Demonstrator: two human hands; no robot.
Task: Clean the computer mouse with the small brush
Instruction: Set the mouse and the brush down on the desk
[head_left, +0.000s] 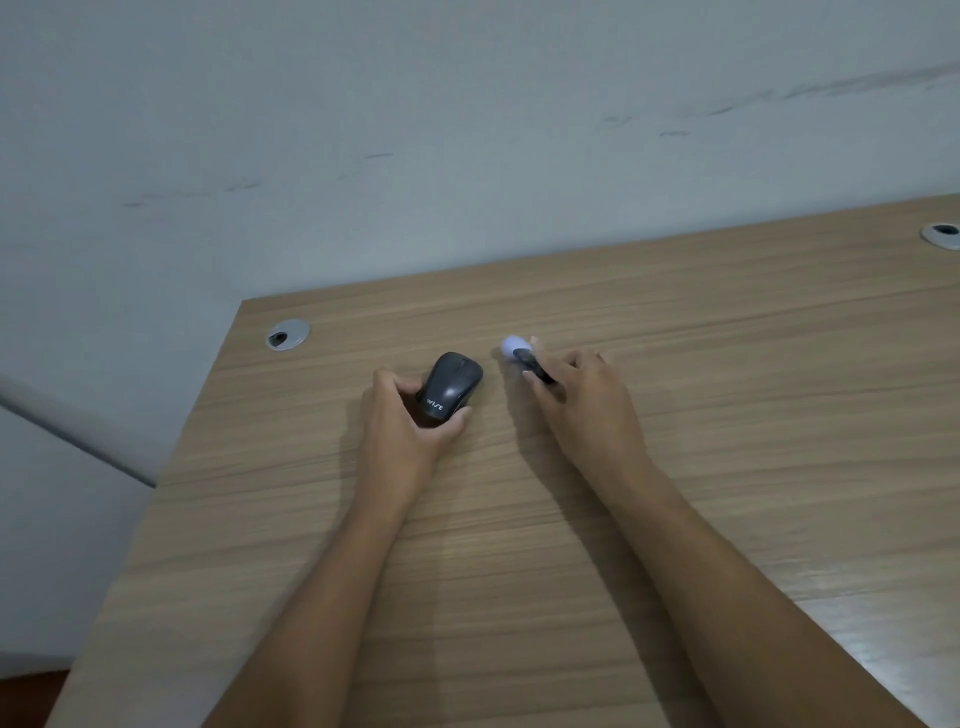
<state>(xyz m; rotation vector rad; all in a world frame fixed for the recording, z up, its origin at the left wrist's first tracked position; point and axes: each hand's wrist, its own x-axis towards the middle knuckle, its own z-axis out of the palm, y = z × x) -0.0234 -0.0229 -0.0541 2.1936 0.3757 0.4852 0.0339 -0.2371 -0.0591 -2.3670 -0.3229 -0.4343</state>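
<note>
A dark grey computer mouse (451, 385) with white lettering lies on the wooden desk (519, 519), a little left of centre. My left hand (410, 415) grips its near end, thumb on the right side and fingers on the left. Just to the right, my right hand (582, 395) holds a small brush (522, 353) with a black handle and a pale, blurred bristle head that points toward the mouse. The brush head is a short way off the mouse and does not touch it. Most of the handle is hidden by my fingers.
A round silver cable grommet (287, 334) sits near the desk's far left corner, and another grommet (940, 235) is at the far right. A grey wall (415, 130) runs behind the desk. The desk's left edge drops off beside my left forearm.
</note>
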